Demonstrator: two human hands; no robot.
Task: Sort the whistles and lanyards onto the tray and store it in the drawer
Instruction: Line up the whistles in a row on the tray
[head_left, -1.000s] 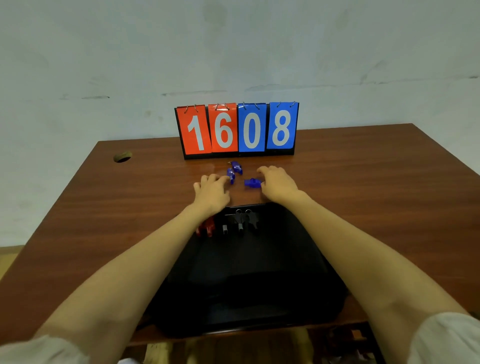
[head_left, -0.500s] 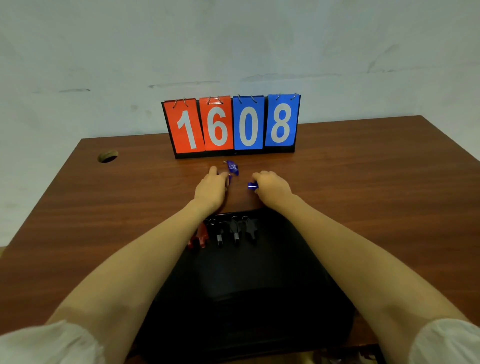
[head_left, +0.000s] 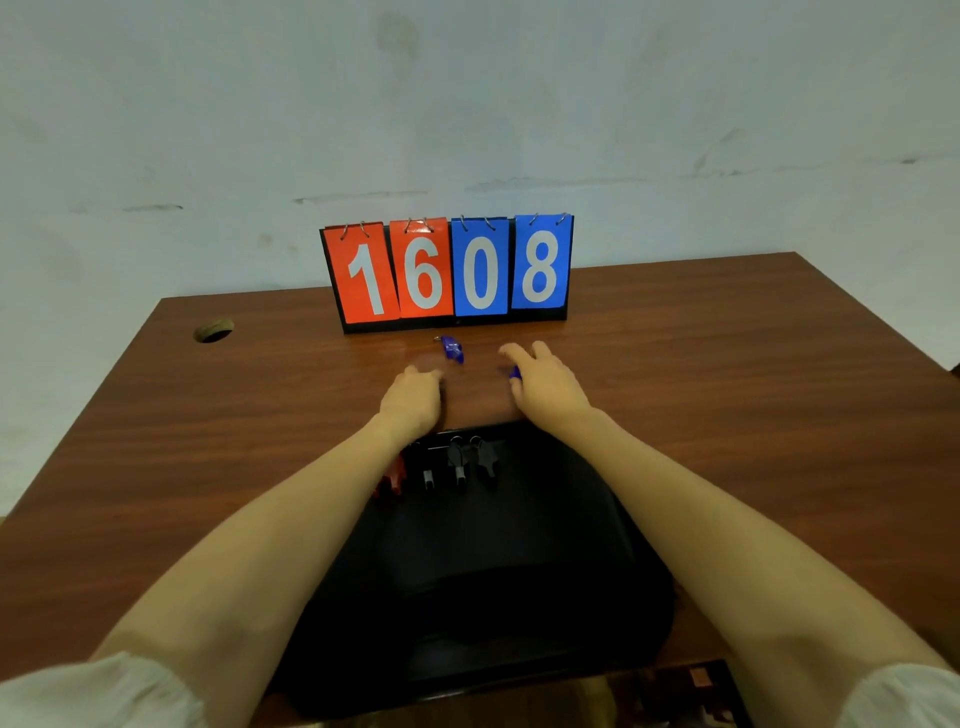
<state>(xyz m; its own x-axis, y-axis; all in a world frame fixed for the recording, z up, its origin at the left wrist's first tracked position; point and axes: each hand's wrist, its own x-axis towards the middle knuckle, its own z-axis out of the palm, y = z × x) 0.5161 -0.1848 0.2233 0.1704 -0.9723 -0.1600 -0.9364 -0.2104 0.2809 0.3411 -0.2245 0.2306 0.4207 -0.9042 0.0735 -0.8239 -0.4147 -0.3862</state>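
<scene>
Looks down on a brown worktop (head_left: 727, 415) with a black tray (head_left: 493, 597) at the lower centre of the frame. Finds along the upper edge of the tray a row of whistles: a red whistle (head_left: 393, 480) at the left, half hidden behind the forearm, then three black whistles (head_left: 458, 462) side by side. Shows a blue whistle (head_left: 452, 349) lying free on the worktop a little above the centre, close below a flip scoreboard (head_left: 449, 273) reading 1608, with two red cards and two blue. Shows the left hand (head_left: 413, 400) just above the upper left corner of the tray, back upward, fingertips blurred and near the blue whistle; cannot tell how far open, nor whether holding anything. Shows the right hand (head_left: 548, 387) to the right of it, fingers loosely bent, pinching a second blue whistle (head_left: 514, 371), only a small blue part visible at the thumb side. Notes a round hole (head_left: 213, 330) in the worktop at the upper left, and white sleeves (head_left: 78, 691) at both lower corners.
</scene>
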